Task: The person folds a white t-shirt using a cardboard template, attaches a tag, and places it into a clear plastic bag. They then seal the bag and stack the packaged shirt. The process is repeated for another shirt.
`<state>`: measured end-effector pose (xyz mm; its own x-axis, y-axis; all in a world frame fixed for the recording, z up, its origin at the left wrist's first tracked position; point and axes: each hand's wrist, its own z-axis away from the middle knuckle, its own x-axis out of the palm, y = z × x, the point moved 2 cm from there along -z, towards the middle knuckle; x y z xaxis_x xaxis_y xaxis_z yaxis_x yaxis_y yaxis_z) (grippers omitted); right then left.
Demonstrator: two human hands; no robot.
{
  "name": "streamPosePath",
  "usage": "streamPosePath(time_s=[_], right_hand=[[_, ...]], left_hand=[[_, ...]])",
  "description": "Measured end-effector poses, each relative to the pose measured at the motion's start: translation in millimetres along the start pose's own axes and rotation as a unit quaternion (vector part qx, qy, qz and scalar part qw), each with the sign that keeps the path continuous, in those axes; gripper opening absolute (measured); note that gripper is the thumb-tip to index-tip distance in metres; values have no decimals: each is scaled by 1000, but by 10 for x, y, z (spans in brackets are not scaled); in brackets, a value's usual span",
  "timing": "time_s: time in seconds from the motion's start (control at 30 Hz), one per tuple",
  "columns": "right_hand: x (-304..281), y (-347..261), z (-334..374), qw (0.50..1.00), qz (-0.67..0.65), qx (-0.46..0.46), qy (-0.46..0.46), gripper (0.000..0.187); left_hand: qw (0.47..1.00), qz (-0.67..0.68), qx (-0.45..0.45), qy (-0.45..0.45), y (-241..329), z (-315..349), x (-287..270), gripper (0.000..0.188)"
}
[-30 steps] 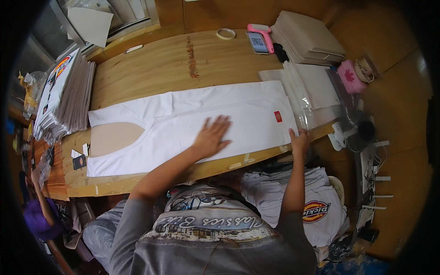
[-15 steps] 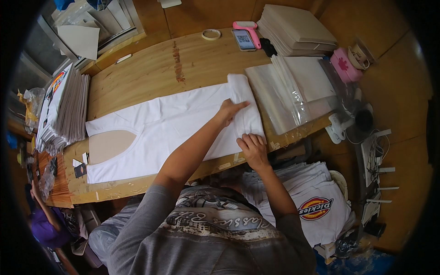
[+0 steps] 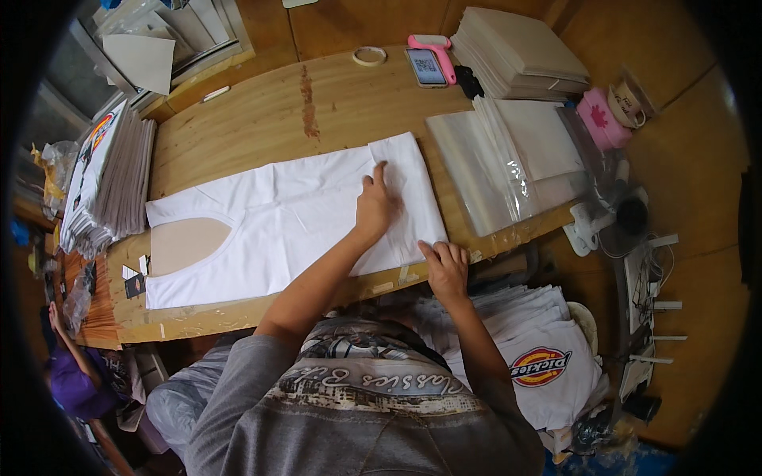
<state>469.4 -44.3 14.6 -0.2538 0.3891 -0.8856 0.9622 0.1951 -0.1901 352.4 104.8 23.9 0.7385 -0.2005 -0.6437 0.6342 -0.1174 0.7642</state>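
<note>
A: In the head view, what do we see on the tabletop (image 3: 238, 119)?

B: A white garment (image 3: 305, 210) lies flat along the near edge, the left hand (image 3: 375, 208) on its folded end, index finger extended; the right hand (image 3: 448, 268) curls at that end's near corner. Whether either grip is released or pinching cloth, we cannot tell.

A: Which step, in our judgement?

B: Probably flattening the fold; next calls for an even, squared crease.

A: Its line?

B: Long axis roughly follows the near edge, neckline toward the tabletop's left edge, fold toward the right.
</note>
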Motion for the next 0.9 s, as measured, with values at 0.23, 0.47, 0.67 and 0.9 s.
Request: streamPosePath(time_s=[0.23,0.47,0.67,0.9], right_hand=[[-359,276,-328,982,-147,-1,-119,28],[321,1333,-1740,859,-474,115,-156,34],[637,1240,-2523,768,-445,70,-456,58],[1051,1327,-2699,801,-330,9,-500,36]], left_hand=[[911,-240,333,-33,138,279,424,70],[898,-306,297,-110,143,292,529,69],[905,-297,291,-90,83,297,513,68],[910,-303,269,-92,144,373,509,75]])
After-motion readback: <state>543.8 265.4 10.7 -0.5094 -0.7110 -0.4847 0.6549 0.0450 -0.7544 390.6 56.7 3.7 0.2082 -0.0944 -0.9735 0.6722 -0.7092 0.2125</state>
